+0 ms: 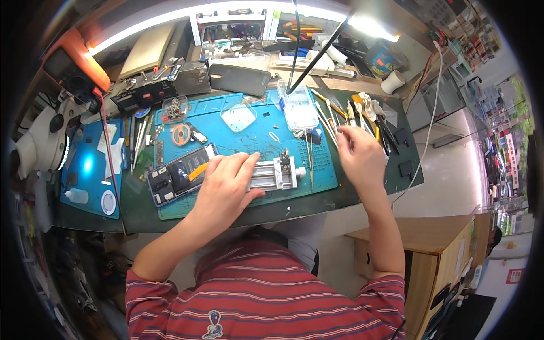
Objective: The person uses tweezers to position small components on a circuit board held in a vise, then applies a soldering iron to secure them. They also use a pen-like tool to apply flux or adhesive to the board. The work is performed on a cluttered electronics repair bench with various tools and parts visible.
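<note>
My left hand (224, 184) lies over the left end of a small silver clamp fixture (275, 174), fingers on its far side and thumb on its near side. Beside that hand is an opened smartphone (175, 174), its dark battery and inner parts bare, with an orange-yellow strip (198, 171) on it. My right hand (361, 156) is at the right end of the bench with bent fingers drawn together, close to a bunch of brushes and slim tools (351, 116). Whatever its fingertips pinch is hidden. Thin tweezers (310, 158) lie between the fixture and my right hand.
A blue work mat (249, 207) carries a clear tray (238, 117), a clear box (299, 113), an orange reel (180, 135) and a cup of screws (174, 109). A microscope (42, 136) and an orange multimeter (73, 65) stand left. Dark cables hang above the mat.
</note>
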Demonstrator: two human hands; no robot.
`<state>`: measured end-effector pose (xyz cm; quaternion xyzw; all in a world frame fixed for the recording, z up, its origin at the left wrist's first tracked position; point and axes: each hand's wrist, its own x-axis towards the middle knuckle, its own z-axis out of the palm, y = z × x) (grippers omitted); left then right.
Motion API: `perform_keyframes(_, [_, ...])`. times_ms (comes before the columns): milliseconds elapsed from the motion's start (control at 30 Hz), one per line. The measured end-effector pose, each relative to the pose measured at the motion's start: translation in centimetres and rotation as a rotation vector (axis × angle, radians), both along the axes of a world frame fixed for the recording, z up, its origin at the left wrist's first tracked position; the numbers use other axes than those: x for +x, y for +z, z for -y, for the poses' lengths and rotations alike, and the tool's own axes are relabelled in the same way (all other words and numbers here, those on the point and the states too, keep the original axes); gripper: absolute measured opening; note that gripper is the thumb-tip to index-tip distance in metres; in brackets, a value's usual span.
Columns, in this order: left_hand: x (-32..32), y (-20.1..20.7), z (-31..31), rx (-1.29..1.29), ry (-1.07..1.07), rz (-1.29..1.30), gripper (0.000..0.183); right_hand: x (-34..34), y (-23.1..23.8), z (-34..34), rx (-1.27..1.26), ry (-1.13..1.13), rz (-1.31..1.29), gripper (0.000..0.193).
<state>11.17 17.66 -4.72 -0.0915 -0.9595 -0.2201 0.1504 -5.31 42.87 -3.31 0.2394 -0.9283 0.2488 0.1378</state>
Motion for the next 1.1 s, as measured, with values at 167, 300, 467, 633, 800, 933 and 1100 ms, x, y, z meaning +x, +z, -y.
perform_keyframes(167, [-0.5, 0.7, -0.5, 0.000, -0.011, -0.015, 0.072, -1.8, -1.2, 7.6, 0.318, 0.003, -0.195, 0.062])
perform_keyframes(300, [-3.2, 2.6, 2.3, 0.178, 0.065, 0.079, 0.049, -2.9, 0.2, 9.9, 0.434, -0.076, 0.010, 0.068])
perform_keyframes(467, [-12.5, 3.0, 3.0, -0.375, -0.154, -0.488, 0.055, -5.9, 2.0, 6.4, 0.013, 0.184, 0.195, 0.062])
perform_keyframes(633, [-18.7, 2.2, 3.2, -0.541, -0.397, -0.594, 0.064, -7.6, 3.0, 4.7, -0.181, 0.551, 0.254, 0.057])
perform_keyframes(800, [-20.5, 2.6, 3.9, -0.613, -0.484, -0.627, 0.050, -10.1, 2.4, 4.4, -0.130, 0.561, 0.306, 0.062])
perform_keyframes(933, [-20.1, 0.6, 4.3, -0.655, -0.465, -0.506, 0.057, -10.8, 0.8, 4.4, -0.139, 0.637, 0.222, 0.061])
perform_keyframes(1100, [-19.2, 1.2, 3.9, -0.499, -0.503, -0.435, 0.073, -9.3, -1.4, 4.1, -0.134, 0.662, 0.145, 0.061])
